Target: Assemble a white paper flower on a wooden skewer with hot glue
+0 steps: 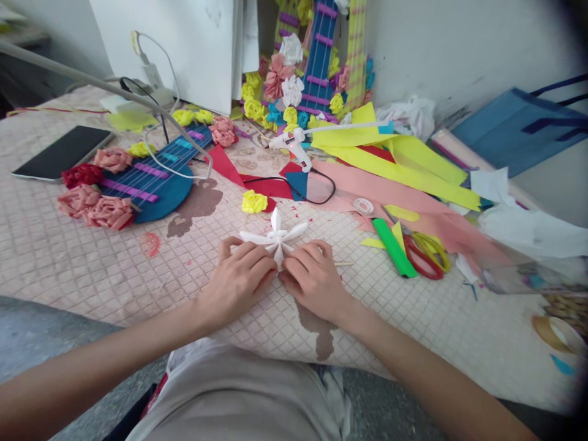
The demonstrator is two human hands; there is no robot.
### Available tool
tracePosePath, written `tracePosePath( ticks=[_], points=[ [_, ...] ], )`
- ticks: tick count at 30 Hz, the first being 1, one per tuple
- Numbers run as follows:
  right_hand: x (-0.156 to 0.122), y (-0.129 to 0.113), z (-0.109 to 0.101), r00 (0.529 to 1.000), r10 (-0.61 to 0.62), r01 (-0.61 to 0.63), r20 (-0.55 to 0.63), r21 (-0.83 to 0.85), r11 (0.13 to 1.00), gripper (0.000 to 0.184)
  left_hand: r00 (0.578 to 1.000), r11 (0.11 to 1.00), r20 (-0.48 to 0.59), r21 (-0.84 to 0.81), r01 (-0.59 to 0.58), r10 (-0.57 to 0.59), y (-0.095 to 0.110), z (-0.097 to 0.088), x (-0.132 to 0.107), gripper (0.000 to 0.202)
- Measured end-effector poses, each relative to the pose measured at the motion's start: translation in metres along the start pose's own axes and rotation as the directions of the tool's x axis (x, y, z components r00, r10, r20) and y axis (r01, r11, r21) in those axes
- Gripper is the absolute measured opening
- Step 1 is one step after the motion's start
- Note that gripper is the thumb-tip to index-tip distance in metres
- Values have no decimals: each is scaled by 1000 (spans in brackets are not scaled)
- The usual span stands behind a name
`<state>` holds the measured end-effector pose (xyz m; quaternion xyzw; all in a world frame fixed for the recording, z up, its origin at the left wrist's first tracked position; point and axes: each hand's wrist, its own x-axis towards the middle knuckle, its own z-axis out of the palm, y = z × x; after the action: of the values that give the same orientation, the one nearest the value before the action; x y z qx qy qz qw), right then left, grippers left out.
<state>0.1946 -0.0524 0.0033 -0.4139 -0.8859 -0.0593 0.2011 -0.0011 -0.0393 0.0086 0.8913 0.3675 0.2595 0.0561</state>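
A white fabric flower (277,234) with narrow pointed petals lies at the front middle of the table, between my hands. My left hand (242,273) is closed, its fingertips pinching the flower's lower left petals. From the other side my right hand (312,275) pinches the lower right part, fingers curled. The fingertips hide the lower petals. A thin wooden stick (344,264) pokes out beside my right hand. Just beyond the flower sits a yellow fabric rose (254,201).
A white glue gun (294,144) stands behind, near red, pink and yellow cloth strips (390,153). Scissors (420,254) and a green roll (394,248) lie right. A blue flower-trimmed toy guitar (160,184) and a phone (62,152) lie left. A tape roll (558,334) sits far right.
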Motion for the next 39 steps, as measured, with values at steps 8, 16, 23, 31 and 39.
tracePosePath(
  ticks=[8, 16, 23, 31, 39],
  points=[
    [0, -1, 0, 998, -19, 20, 58, -19, 1000, 14, 1000, 999, -2, 30, -19, 19, 0, 1, -1, 16],
    [-1, -2, -1, 999, 17, -18, 51, 18, 1000, 13, 999, 1000, 34, 11, 4, -4, 1, -2, 0, 21],
    [-3, -3, 1, 996, 56, -59, 73, 41, 997, 13, 999, 1000, 26, 14, 21, -22, 1, -1, -1, 15],
    [-3, -3, 0, 994, 73, -79, 75, 81, 994, 13, 998, 998, -4, -2, -56, 56, -7, -4, 0, 14],
    [-1, -3, -1, 994, 86, -91, 64, 88, 992, 14, 980, 981, 44, 28, -194, 192, -16, -8, 7, 18]
  ],
)
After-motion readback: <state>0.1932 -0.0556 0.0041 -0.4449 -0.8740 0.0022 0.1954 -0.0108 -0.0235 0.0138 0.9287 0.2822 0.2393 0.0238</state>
